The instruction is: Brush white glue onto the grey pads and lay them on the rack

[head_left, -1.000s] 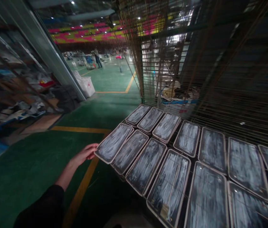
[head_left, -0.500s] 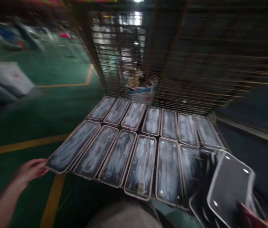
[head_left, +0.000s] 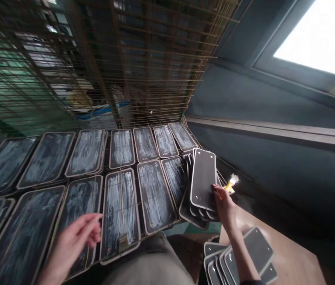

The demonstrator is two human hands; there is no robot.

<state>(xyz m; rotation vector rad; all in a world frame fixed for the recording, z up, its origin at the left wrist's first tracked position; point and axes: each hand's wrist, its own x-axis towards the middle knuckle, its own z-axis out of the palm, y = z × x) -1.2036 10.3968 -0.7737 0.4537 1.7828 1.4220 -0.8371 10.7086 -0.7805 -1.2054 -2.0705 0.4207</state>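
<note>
My right hand (head_left: 225,206) grips a small paintbrush (head_left: 230,185) with a yellow handle and pale bristles pointing away from me. Its fingertips also touch the right edge of a dark rounded rectangular panel (head_left: 203,178) with a light rim, the top one of a slanted stack. My left hand (head_left: 77,241) hovers over the near row of panels, fingers loosely bent and apart, holding nothing. Beside it lies a panel streaked with white (head_left: 120,209). Similar streaked panels, such as this far one (head_left: 122,148), lie in two rows on a wire rack.
Tall wire shelving (head_left: 155,51) rises behind the panels. At right, a wooden board (head_left: 292,249) carries another pile of dark panels (head_left: 258,249). A grey wall (head_left: 274,99) with a ledge and a bright window (head_left: 322,35) stands on the right. A filled container (head_left: 99,118) shows through the wires.
My view has swung right. My left hand has left the rack's left corner panel and moved over the near row. My right hand, with the brush, is now fully visible at the stack.
</note>
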